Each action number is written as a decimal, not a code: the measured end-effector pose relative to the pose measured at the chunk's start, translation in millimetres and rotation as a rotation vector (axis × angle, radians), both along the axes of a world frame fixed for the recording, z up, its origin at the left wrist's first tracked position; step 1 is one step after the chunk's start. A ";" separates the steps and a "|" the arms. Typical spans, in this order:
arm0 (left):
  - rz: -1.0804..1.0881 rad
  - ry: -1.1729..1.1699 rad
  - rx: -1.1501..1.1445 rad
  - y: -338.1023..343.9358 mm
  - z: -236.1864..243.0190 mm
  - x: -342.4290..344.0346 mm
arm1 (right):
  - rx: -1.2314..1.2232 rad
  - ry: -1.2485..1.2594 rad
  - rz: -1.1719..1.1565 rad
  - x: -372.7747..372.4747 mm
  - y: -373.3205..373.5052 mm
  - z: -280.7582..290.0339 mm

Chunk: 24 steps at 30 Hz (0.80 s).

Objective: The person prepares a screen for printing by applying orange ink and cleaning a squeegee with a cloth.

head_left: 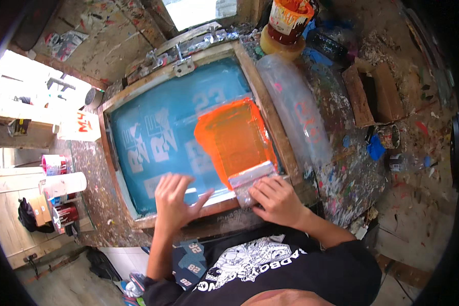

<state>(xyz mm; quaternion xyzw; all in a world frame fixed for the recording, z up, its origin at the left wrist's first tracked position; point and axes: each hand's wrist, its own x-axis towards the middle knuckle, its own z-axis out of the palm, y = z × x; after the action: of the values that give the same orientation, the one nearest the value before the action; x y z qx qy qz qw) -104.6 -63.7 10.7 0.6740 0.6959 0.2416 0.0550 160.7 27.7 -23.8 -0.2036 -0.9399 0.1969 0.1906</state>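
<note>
A wooden-framed printing screen (158, 107) with teal mesh lies on the bench, pale lettering showing in the mesh. Bright orange ink (234, 135) covers a patch on its right side. My right hand (279, 201) grips a squeegee (250, 178) at the near right end of the screen, its edge against the near border of the ink. Over the near edge of the frame, left of the squeegee, my left hand (174, 201) is open and empty, its thumb apart from the fingers. Metal clamps (183, 66) stand along the screen's far edge.
Right of the screen lies a clear plastic sheet or bag (296, 109). An orange-smeared paint tub (289, 23) stands at the far right, near an open cardboard box (375, 94) and a plastic bottle (408, 163). More paint containers (64, 186) are at the left.
</note>
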 end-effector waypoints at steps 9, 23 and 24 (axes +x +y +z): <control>-0.109 -0.492 0.283 369.3 -22.2 41.2 | -0.016 -0.019 0.050 2.5 7.4 -11.0; 0.005 -0.307 0.642 441.4 -22.8 64.6 | 0.019 -0.017 0.080 -0.9 20.1 -1.5; -0.189 -0.459 0.514 423.1 -15.0 56.3 | -0.034 -0.083 0.043 -5.5 20.4 -5.1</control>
<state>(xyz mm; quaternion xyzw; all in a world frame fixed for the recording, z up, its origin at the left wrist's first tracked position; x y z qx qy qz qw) -48.3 359.3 -4.3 0.6554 0.5166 0.5476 0.0606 155.2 48.2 -28.9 -0.1946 -0.9477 0.2081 0.1437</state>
